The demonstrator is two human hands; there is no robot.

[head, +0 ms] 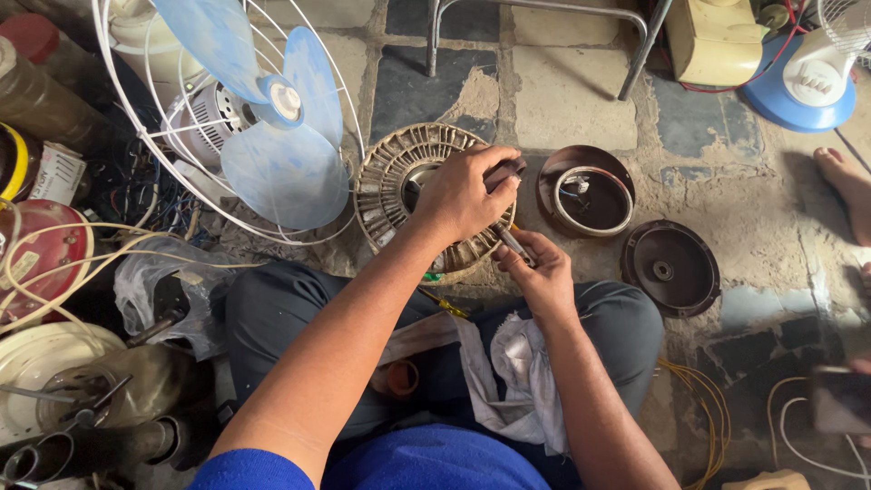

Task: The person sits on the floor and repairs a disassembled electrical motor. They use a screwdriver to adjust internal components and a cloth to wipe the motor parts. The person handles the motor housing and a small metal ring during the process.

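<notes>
Currently a round slotted motor stator (399, 195) is being worked on the floor tiles (562, 100), just ahead of the knees. A dark tool handle (504, 171) is clenched in the left hand (458, 192); a thin metal rod (513, 243) is pinched by the right hand (535, 272) (tip hidden). Steady alignment is judged necessary next. Two dark end covers (671, 268) lie beside it.

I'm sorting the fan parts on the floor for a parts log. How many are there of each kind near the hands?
Round ribbed metal motor core under the left hand: 1
Dark brown round metal motor covers, one holding a winding ring and one flat with a centre hole: 2
Pale blue plastic three-blade fan in a white wire guard: 1
Slim metal tool in the right hand: 1
Total: 5
</notes>
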